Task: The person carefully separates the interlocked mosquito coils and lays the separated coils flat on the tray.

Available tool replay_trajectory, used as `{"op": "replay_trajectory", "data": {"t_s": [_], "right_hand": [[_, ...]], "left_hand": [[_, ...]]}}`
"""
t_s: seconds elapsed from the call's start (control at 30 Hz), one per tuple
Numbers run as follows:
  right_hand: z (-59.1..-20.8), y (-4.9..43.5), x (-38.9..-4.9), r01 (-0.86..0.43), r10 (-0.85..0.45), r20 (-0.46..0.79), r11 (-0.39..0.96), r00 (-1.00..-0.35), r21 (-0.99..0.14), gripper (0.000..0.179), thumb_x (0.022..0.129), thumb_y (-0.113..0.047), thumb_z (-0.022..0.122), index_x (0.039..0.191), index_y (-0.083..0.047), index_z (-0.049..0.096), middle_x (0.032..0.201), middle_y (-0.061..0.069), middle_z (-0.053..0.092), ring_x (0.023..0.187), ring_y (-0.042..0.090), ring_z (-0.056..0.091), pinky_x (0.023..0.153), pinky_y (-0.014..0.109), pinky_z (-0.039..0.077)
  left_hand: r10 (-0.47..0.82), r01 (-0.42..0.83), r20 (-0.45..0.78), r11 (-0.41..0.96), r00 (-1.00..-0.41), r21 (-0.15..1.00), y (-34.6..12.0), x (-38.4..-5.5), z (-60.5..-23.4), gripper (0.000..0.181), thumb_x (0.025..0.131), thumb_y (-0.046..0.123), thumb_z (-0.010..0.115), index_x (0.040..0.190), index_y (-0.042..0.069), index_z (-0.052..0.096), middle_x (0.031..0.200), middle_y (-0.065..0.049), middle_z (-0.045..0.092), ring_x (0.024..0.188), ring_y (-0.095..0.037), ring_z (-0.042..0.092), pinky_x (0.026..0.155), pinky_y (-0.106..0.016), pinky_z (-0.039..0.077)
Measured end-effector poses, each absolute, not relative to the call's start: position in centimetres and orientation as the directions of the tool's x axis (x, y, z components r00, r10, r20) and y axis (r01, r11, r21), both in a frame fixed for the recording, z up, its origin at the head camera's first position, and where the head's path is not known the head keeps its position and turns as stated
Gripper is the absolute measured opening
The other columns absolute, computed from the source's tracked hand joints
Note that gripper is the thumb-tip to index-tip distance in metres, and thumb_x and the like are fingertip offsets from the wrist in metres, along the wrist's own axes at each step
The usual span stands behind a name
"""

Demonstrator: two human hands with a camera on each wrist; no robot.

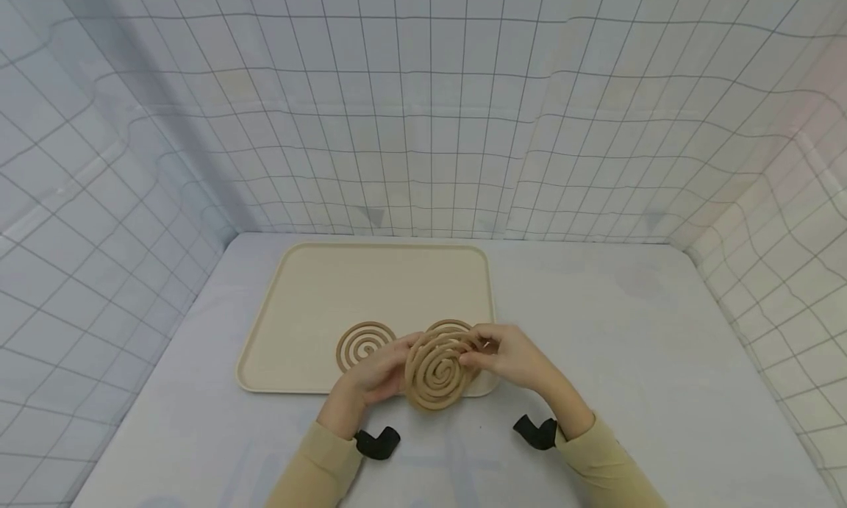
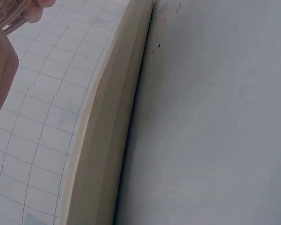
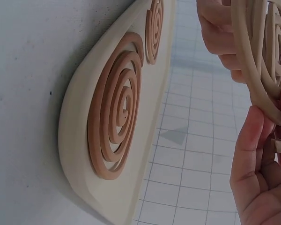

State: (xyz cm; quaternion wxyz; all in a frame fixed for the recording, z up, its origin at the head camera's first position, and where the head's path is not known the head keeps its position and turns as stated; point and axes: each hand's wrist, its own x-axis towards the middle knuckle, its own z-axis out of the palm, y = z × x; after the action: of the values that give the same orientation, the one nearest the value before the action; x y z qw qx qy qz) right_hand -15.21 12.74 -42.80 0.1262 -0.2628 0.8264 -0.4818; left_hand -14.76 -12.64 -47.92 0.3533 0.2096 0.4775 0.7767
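Observation:
A tan mosquito coil (image 1: 433, 379), seemingly paired with another, is held up between my two hands over the tray's front edge. My left hand (image 1: 379, 372) grips its left side, with the fingers behind it. With thumb and fingers, my right hand (image 1: 512, 355) pinches the coil's right side, near a loose end seen in the right wrist view. Two more coils lie flat on the cream tray (image 1: 390, 247): a left coil (image 1: 347, 344) and a right coil (image 3: 98, 140), which the held one partly hides in the head view. Only a bit of my left hand shows in the left wrist view.
The tray lies on a white-covered table (image 1: 615, 331), left of its middle. Grid-patterned white sheets (image 1: 423, 126) hang at the back and both sides. Black wrist mounts (image 1: 379, 443) sit below my sleeves.

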Motion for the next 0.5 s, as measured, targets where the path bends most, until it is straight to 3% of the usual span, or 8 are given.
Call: {"op": "replay_trajectory", "data": {"t_s": [0.3,0.5], "right_hand": [[-42.8,12.6,-15.0,-0.389,-0.521,0.146,0.393,-0.841,-0.833,0.008,0.087,-0.017,0.074,0.092,-0.013,0.069,0.080,-0.004,0.059,0.078,0.006,0.057,0.074,0.026,0.055],[-42.9,12.7,-14.9,-0.366,-0.533,0.108,0.407,-0.839,-0.837,0.020,0.085,-0.021,0.077,0.103,-0.011,0.073,0.092,-0.001,0.069,0.085,0.005,0.063,0.078,0.024,0.056]], "left_hand": [[0.758,-0.262,0.034,-0.267,-0.651,0.927,-13.7,-14.9,-47.6,0.032,0.103,0.004,0.038,0.124,0.020,0.056,0.118,0.003,0.063,0.109,-0.009,0.061,0.093,-0.026,0.052],[0.753,-0.232,0.076,-0.295,-0.654,0.927,-14.2,-14.9,-47.5,0.029,0.102,0.001,0.037,0.119,0.017,0.055,0.113,0.004,0.062,0.104,-0.007,0.060,0.091,-0.024,0.052]]}}
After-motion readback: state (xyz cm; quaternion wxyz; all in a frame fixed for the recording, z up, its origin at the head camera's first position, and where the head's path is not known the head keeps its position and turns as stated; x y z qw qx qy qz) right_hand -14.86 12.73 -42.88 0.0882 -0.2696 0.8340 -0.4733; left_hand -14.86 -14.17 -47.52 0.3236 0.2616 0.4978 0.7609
